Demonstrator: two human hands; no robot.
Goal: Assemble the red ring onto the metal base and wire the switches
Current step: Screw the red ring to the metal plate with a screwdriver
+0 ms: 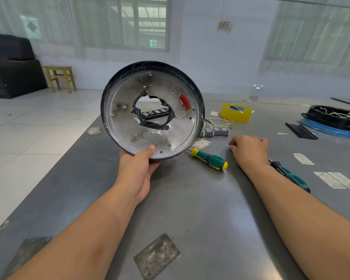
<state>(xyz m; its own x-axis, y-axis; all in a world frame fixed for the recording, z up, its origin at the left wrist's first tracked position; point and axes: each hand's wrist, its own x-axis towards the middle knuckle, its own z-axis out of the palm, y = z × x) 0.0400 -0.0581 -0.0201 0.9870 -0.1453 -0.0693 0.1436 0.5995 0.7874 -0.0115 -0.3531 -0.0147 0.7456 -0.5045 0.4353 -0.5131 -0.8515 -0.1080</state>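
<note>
Mostly, the metal base (129, 126) hides the red ring (184, 102).

Your two forearms enter from the bottom of the frame, one from the lower left corner and one from the lower right, and both are bare from the frame edge to the wrist, with no sleeve in view. Your left hand (136, 170) sits just left of centre, your right hand (249, 149) right of centre. Both are ungloved. You wear no watch, band or ring that shows. On the left thumb, a short, plain nail is visible.
</note>
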